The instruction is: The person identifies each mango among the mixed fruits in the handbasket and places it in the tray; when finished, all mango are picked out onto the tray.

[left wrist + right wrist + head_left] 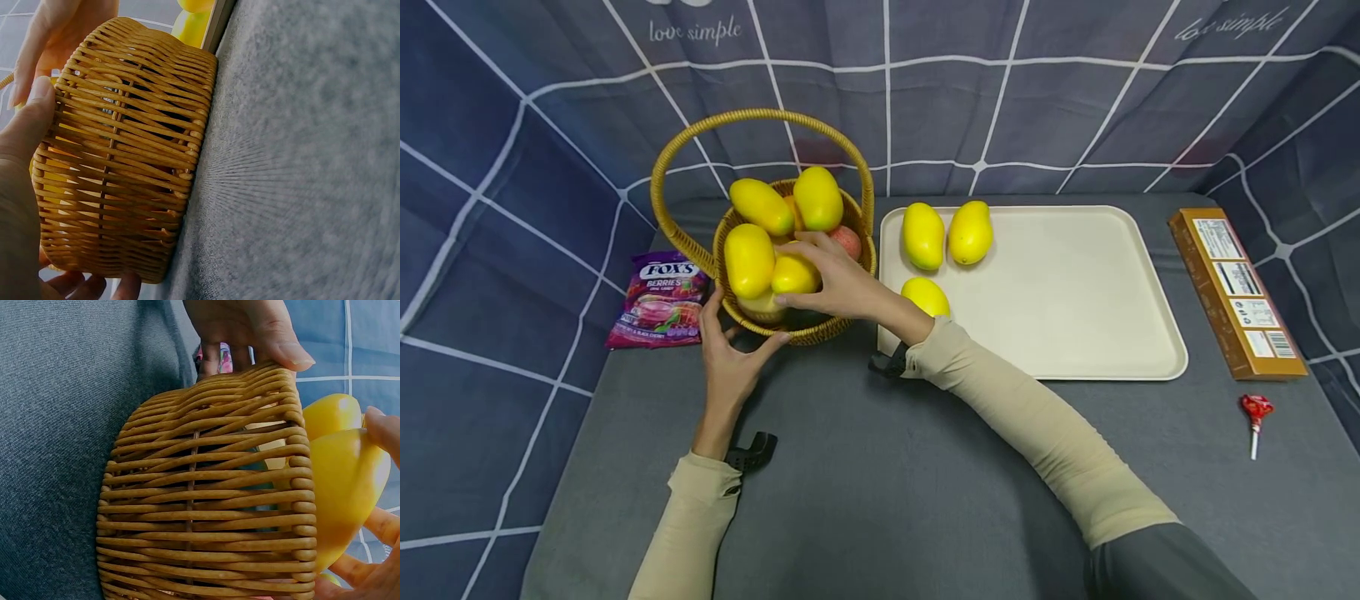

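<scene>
A wicker basket (808, 335) with a tall arched handle stands at the back left, full of fruit. My left hand (730, 367) holds its near left side, thumb at the rim and fingers spread along the wall (125, 156). Over the basket, my right hand (846, 287) grips a yellow mango (793, 274) between thumb and fingers; the right wrist view shows this mango (344, 481) at the rim. Several other mangoes (749, 260) are heaped around it. A reddish round fruit (846, 242) sits at the basket's right side, partly covered by the hand.
Right of the basket lies a cream tray (1052, 292) with three mangoes (922, 237) on its left part. A purple candy bag (660, 302) lies left of the basket. Far right are a brown box (1236, 292) and a red lollipop (1256, 408). A grid-patterned curtain (940, 108) rises behind.
</scene>
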Demonstrator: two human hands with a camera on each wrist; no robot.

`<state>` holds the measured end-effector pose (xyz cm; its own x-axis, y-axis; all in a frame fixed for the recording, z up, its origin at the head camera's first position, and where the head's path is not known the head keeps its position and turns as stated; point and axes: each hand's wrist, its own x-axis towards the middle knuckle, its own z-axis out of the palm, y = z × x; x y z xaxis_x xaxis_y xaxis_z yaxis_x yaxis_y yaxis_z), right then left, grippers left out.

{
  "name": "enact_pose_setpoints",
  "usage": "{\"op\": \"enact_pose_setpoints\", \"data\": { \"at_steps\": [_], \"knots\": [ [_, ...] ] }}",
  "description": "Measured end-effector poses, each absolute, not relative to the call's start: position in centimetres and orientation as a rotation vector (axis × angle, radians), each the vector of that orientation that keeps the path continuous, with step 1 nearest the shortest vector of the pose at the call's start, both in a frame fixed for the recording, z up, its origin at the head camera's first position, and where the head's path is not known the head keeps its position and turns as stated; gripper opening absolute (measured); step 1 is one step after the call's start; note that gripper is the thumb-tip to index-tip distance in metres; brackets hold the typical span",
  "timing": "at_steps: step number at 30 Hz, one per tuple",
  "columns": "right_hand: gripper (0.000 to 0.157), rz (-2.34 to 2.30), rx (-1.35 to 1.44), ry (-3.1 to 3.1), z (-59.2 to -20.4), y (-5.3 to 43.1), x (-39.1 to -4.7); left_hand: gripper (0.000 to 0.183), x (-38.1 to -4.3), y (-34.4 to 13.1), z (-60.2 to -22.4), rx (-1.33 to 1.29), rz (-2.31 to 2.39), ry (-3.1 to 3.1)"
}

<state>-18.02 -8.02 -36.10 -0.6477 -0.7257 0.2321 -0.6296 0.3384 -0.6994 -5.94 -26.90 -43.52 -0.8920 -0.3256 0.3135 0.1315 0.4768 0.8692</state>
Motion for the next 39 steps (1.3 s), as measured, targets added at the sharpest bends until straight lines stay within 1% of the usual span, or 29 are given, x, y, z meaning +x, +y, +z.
{"op": "enact_pose_setpoints", "data": {
  "at_steps": [7, 16, 22, 32, 39],
  "knots": [
    [0.067, -1.252, -1.263, 2.471, -36.3, -7.8, -18.0, 0.100, -5.9, -26.9, -43.7, 0.156, -1.404, -2.285],
    [0.066, -1.362, -1.391, 2.495, -35.6, -6.7, -17.1, 0.098, -5.8, -26.5, -43.1, 0.147, -1.411, -2.287],
    [0.066, -1.364, -1.412, 2.520, -35.4, -5.7, -16.7, 0.101, -5.8, -26.7, -43.4, 0.165, -1.416, -2.287],
    [0.068, -1.472, -1.449, 2.533, -35.0, -1.9, -15.7, 0.102, -5.9, -26.7, -43.4, 0.160, -1.403, -2.282],
    [0.068, -1.413, -1.387, 2.614, -35.6, 2.2, -15.4, 0.101, -5.9, -26.8, -43.7, 0.196, -1.405, -2.283]
  ]
}}
